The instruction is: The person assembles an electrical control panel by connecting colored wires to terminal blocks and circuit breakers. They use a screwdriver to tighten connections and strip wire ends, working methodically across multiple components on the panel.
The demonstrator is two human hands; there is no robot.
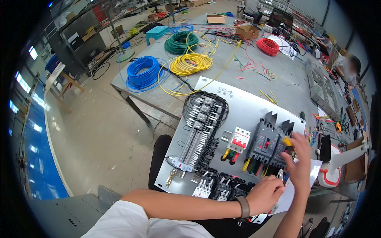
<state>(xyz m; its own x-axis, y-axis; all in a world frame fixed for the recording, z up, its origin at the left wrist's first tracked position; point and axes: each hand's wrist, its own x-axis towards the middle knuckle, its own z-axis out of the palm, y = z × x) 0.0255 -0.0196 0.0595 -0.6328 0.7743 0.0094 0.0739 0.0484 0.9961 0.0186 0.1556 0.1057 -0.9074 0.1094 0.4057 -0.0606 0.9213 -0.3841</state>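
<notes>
My left hand (265,195), a dark band at its wrist, is closed at the lower right of a metal mounting plate (254,104). Its fingertips press together over the lower wires of the circuit breakers; whatever they hold is hidden. My right hand (300,160) hovers over the right-hand black circuit breaker (280,152), thumb and fingers apart. By its index fingertip is a small yellow piece (287,141); whether it is held is unclear. Another black breaker (262,142) and a white breaker with red levers (239,140) sit to the left. Wired terminal blocks (195,144) line the plate's left side.
Coils of blue wire (143,73), yellow wire (191,63), green wire (181,42) and red wire (268,46) lie on the grey table (228,71). Wire scraps are scattered about. A red-and-white container (331,168) stands at right. Other people sit farther back.
</notes>
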